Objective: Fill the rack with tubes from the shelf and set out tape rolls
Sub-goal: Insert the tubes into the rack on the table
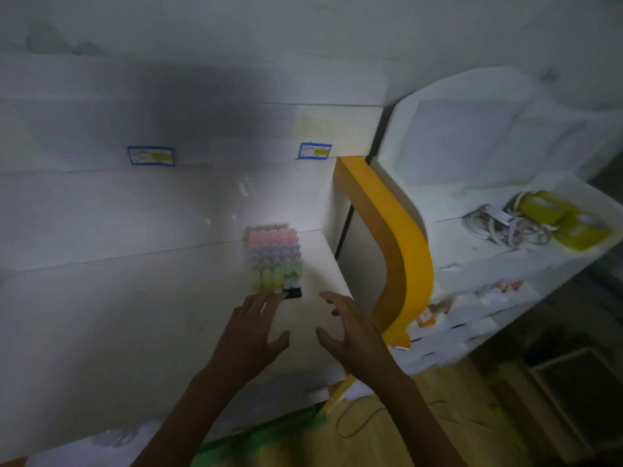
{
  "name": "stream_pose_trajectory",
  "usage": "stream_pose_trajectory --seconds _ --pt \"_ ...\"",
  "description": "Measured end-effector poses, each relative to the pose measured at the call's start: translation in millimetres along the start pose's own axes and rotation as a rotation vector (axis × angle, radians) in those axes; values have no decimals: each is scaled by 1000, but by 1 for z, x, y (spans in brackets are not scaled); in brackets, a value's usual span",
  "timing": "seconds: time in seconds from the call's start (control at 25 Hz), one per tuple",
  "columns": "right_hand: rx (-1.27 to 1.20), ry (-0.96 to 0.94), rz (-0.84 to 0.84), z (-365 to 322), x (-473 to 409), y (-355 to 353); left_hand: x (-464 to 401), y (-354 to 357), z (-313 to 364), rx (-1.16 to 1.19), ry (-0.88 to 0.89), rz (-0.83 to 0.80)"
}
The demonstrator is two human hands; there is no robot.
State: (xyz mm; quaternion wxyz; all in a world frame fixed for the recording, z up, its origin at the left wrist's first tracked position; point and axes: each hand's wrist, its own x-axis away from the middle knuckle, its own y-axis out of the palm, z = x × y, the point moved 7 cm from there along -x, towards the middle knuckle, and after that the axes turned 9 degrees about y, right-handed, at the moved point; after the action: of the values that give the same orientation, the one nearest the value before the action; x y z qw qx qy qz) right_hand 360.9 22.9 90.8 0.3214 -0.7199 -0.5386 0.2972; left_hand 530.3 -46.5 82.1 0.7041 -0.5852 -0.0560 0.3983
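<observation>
Pastel caps, pink at the far end running through blue and green to yellow nearest the person, mark the block of tubes (274, 261) standing on the white shelf (135, 298). It appears to sit in or on a small dark-edged holder, though blur hides whether that is the rack itself. Both hands reach toward it with fingers spread and holding nothing. The left hand (254, 326) has its fingertips (274, 298) at the near edge of the block, touching or just short of it; the frame is too soft to say which. The right hand (349, 326) hovers just beside and to the right of the block's near corner, not yet on it.

My reading is that the step in hand is taking hold of the block from both sides. To do that well, each grip should close on the lower body or holder rather than on the caps, since loose tubes would likely tip or spill if squeezed high. The right hand needs to move in leftward until it faces the left one across the block, and then both should lift level. A yellow curved rail (397, 244) stands close outside the right hand, so the elbow should stay tucked. Yellow tape rolls (569, 219) lie well off to the right on another shelf unit, beside a tangle of white cables (499, 225).
</observation>
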Motion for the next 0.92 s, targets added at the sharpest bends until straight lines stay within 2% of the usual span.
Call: stream_pose_trajectory --seconds 0.24,0.4,0.6,0.68,0.84,0.92 --pt "-115 13 27 54 68 -54 -6 36 85 85 96 -26" --pt "-88 64 83 119 108 -103 -21 53 162 138 22 -45" --pt "-125 117 164 196 146 -162 -34 90 251 92 109 -129" --pt "-141 141 177 223 155 -178 -48 103 274 136 97 -157" --pt "-143 207 192 269 146 -203 -89 144 296 98 209 -210" --pt "-146 217 184 283 129 -210 -116 153 296 90 173 -163"
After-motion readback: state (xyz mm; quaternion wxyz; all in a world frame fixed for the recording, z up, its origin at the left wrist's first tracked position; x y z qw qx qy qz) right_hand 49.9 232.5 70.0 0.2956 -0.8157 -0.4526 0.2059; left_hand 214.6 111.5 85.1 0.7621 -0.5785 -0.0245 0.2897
